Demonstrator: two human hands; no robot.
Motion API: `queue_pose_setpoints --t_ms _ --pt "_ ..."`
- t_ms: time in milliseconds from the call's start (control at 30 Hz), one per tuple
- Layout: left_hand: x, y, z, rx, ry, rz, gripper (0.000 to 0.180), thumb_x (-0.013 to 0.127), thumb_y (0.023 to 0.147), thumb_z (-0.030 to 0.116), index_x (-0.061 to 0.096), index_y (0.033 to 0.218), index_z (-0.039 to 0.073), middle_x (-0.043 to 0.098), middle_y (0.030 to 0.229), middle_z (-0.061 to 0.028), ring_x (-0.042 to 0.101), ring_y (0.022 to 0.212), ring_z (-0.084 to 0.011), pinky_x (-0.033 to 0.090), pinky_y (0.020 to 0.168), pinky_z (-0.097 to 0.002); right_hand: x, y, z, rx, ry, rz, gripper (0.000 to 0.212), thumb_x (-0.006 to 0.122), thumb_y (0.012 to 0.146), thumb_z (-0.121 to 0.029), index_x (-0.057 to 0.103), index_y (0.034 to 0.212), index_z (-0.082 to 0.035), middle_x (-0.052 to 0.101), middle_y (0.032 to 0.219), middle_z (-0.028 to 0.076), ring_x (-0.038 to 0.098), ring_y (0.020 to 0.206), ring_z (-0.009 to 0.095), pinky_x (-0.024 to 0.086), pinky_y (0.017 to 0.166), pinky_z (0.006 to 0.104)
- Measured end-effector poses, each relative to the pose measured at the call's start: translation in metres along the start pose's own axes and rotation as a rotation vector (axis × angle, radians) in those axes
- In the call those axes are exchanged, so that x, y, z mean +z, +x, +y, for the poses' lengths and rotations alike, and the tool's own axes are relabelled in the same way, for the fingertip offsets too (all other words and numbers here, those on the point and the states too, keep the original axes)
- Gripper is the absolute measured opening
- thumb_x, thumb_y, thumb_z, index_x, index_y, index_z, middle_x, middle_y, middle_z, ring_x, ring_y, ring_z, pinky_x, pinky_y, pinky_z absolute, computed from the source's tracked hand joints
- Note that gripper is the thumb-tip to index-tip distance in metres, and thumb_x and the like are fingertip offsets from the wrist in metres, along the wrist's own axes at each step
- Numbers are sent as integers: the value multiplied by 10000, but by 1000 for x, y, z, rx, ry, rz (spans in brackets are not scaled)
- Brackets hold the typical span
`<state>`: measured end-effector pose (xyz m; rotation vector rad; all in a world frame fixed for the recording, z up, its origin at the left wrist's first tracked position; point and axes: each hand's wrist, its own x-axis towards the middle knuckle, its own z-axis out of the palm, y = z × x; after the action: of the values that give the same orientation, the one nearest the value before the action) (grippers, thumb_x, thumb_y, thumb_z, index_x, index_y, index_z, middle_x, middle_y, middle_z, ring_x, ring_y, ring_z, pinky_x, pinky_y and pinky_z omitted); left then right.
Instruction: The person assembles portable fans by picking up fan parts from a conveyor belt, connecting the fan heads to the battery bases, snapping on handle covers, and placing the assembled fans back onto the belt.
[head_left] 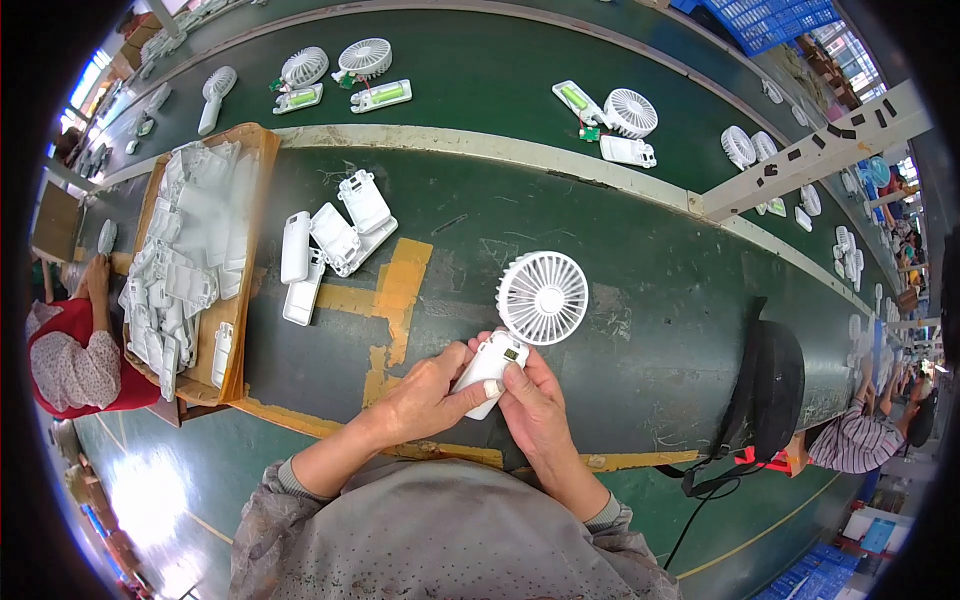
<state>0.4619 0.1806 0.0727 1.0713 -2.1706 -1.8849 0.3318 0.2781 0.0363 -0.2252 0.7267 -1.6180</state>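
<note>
Both my hands grip the white handle of a small handheld fan (493,372) over the bench's front part. Its round slatted head (546,298) points away from me. My left hand (432,392) wraps the handle from the left, with the thumb, which bears a white wrap, laid across its lower part. From the right my right hand (536,402) closes round it, thumb beside a small dark window near the handle's top. Several loose white handle shells (338,238) lie in a cluster on the bench to the left.
A cardboard box (262,200) heaped with white plastic parts stands at the left. Beyond a pale rail, a green conveyor (470,85) carries fans, some with cells exposed. A black strap and pad (778,385) lie right, near a slanted metal post (815,150). Other people sit at both sides.
</note>
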Motion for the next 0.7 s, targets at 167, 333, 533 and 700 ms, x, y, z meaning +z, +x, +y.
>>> queue_pose_setpoints --t_ms 167,333,533,700 --pt "1 -5 13 7 271 -33 421 589 851 346 483 947 -51 607 767 -261 619 735 -397 476 635 -441 3 -5 -2 -13 -79 73 435 541 887 -99 392 1281 11 497 1239 163 491 1149 251 374 1004 383" --pt "11 -12 9 232 352 95 360 614 810 273 501 902 -57 594 647 -228 607 603 -387 480 567 -444 14 -12 -4 -19 -85 131 407 572 866 -103 431 1227 19 538 1167 154 520 1097 236 399 976 365" --pt "17 -10 4 264 372 131 338 650 783 241 524 864 -62 592 637 -221 610 583 -370 484 544 -420 7 -11 -1 -50 -38 129 373 567 864 -94 455 1201 23 570 1117 150 536 1077 225 407 966 361" --pt "13 -5 0 196 154 146 326 611 830 233 524 914 -70 596 686 -243 615 637 -387 487 570 -407 14 1 -8 7 -123 119 378 556 886 -129 451 1218 16 556 1170 164 532 1098 223 408 970 363"
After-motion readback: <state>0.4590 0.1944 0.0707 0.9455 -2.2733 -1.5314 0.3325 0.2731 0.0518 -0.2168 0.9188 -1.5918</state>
